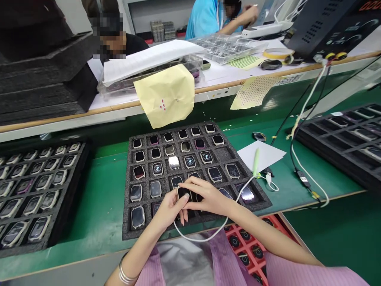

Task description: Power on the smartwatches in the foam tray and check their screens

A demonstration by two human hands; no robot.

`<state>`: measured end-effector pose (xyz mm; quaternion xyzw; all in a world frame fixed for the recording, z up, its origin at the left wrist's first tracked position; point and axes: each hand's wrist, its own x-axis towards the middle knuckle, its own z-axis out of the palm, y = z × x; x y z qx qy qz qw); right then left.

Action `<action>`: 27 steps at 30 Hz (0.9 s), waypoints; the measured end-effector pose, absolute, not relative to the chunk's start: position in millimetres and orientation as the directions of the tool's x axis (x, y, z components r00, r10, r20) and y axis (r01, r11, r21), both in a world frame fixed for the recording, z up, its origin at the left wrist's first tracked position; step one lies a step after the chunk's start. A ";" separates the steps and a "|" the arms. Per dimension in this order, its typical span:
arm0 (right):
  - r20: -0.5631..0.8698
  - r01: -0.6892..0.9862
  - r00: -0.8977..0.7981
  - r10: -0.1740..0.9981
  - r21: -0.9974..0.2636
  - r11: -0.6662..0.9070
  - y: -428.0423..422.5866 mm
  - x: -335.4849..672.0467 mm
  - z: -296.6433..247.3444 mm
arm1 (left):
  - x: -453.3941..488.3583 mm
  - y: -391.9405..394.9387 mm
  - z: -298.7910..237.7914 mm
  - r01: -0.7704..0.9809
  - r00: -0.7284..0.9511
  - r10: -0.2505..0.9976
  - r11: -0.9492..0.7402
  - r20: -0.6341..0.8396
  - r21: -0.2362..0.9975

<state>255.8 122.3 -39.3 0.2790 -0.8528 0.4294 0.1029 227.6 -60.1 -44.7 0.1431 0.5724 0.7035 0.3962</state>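
Low over a dark foam tray (126, 222) full of smartwatches, my two hands meet around one smartwatch (183, 192) with a black screen. My left hand (172, 206) is closed on its side, the thumb lying across the screen's lower edge. The fingers of my right hand (206, 194) curl over the top and right side of the same watch. A white cable (205, 240) loops from beneath my hands to the right; its end at the watch is hidden. Around them, a few watches in the tray, such as one lit watch (189, 161), show glowing faces.
More watch trays stand to the left (44, 234) and the right (333, 149). White paper (262, 155) with a green pen (256, 161) lies right of the middle tray. Red trays (250, 242) sit below the table edge. A shelf (214, 89) runs behind, with two people beyond.
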 end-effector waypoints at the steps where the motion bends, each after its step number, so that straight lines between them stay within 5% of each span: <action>1: 0.411 -0.559 -0.827 -0.384 -0.681 0.474 122.3 256.0 -39.0 | 227.6 -60.2 -45.4 -0.399 -0.644 0.720 -0.029 -0.257 0.917; 20: 0.231 -0.356 -0.925 -0.302 -0.805 0.475 121.8 254.8 -31.1 | 227.8 -59.7 -36.4 -0.638 -0.600 0.665 -0.061 -0.446 0.768; 24: 0.218 -0.359 -0.913 -0.345 -0.832 0.423 118.8 264.2 -29.0 | 240.8 -66.9 -47.8 -0.568 -0.635 0.572 0.109 -0.519 0.816; 27: 0.181 -0.329 -0.906 -0.383 -0.870 0.366 118.8 270.5 -34.4 | 234.5 -39.7 -72.2 -0.336 -0.693 0.619 0.176 -0.369 0.925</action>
